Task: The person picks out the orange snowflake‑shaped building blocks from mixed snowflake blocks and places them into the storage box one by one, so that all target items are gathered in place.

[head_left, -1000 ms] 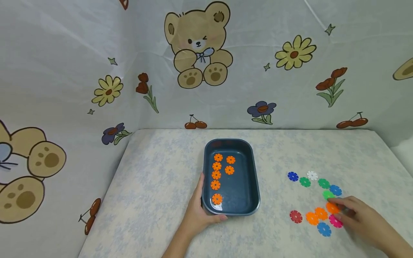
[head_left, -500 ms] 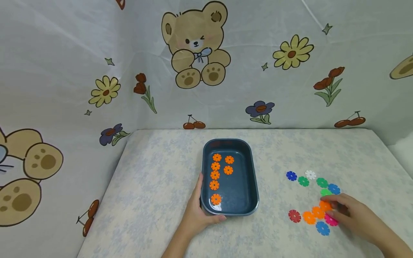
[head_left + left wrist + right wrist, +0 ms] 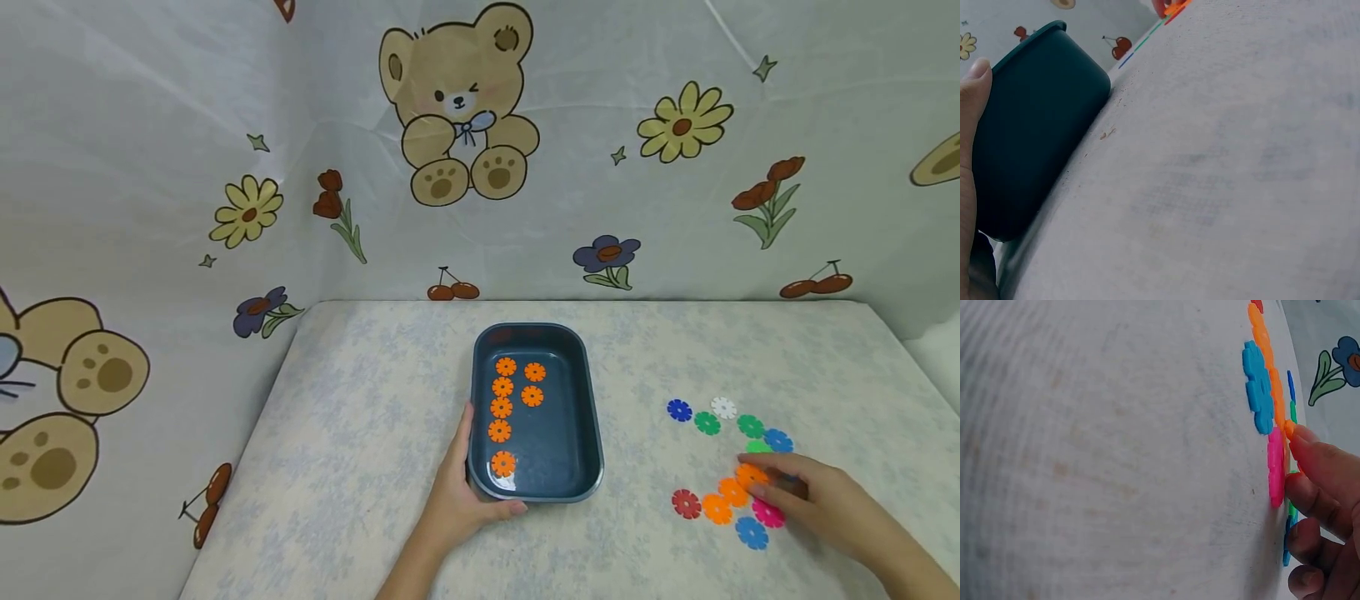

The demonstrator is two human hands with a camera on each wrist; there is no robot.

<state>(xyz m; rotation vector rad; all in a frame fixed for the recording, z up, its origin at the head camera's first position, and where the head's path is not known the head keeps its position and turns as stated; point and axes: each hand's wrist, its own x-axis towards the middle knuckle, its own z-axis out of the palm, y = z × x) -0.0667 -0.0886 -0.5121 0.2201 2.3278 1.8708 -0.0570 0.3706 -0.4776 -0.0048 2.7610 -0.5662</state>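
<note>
In the head view my left hand (image 3: 453,500) grips the near left corner of a dark blue rectangular tray (image 3: 562,442), its thumb along the near side. Several orange notched plastic discs (image 3: 503,463) lie flat in the tray, mostly down its left side. My right hand (image 3: 825,504) pinches another orange disc (image 3: 750,477) between thumb and finger at the right of the table. Two more orange discs (image 3: 717,509) touch in a row to its left. A pink disc (image 3: 768,513) lies by the thumb; in the right wrist view the held disc (image 3: 1289,429) is mostly covered by fingers.
Around the right hand lie a red disc (image 3: 686,503), a light blue disc (image 3: 752,533), green discs (image 3: 707,423), a white disc (image 3: 723,407) and a dark blue disc (image 3: 679,410). A printed bear cloth (image 3: 570,225) stands behind the pale table (image 3: 360,417).
My right hand has slid a little left, and the orange and pink discs near it have shifted left too. The left hand and the tray stay in place.
</note>
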